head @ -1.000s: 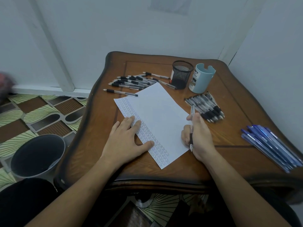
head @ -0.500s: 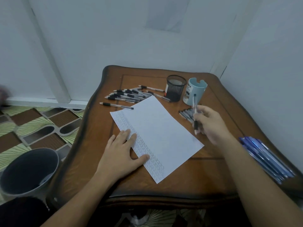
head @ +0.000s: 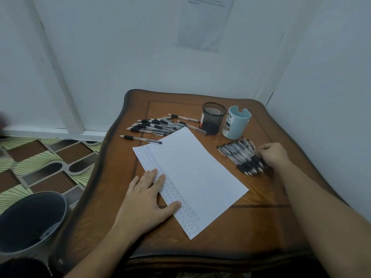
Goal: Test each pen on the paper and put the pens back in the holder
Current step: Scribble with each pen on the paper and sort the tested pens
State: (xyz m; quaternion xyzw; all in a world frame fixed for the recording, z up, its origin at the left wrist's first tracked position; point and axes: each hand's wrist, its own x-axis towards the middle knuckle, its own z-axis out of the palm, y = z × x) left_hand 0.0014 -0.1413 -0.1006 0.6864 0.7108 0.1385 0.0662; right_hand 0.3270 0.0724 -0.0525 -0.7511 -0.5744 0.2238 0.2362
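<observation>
By the table's (head: 220, 227) right edge, right hand (head: 272, 154) curled at the pen pile (head: 239, 153), grip unclear; left hand (head: 144, 201) flat on the paper (head: 196, 177).

The left hand (head: 148, 199) lies flat, palm down, fingers straight and slightly spread, thumb stretched sideways. The right hand (head: 273, 155) reaches forward on an extended bare arm, fingers curled downward; whether they pinch anything cannot be told.
</observation>
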